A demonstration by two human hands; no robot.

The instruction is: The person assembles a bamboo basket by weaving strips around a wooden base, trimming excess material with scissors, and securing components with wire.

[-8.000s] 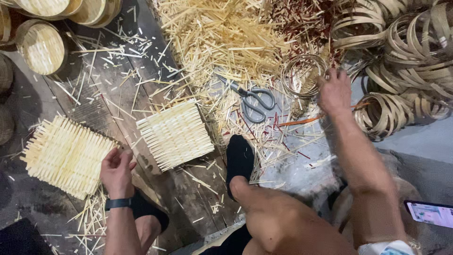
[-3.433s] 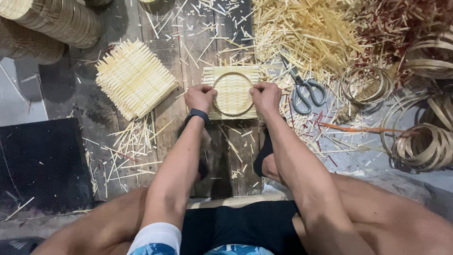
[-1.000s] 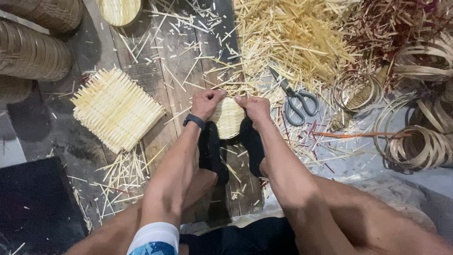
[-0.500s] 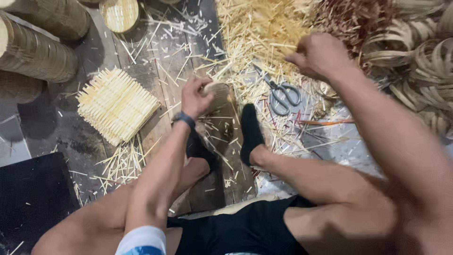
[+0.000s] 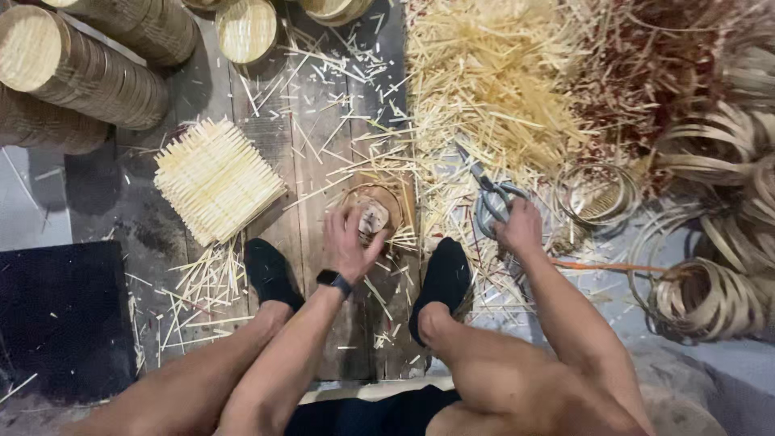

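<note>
Your left hand (image 5: 349, 242) presses down on the small round disc (image 5: 373, 211), fingers curled over its near edge, pinning it to the board (image 5: 323, 153) between your two feet. Your right hand (image 5: 521, 228) closes around the handles of the scissors (image 5: 491, 196), which lie just right of the disc among the loose splints (image 5: 492, 89). This looks like the trimming step: the scissors need lifting and bringing across to the disc's rim while your left hand keeps it flat. The square mat (image 5: 216, 179) lies apart to the left; coiled hoops (image 5: 710, 295) sit well to the right.
</note>
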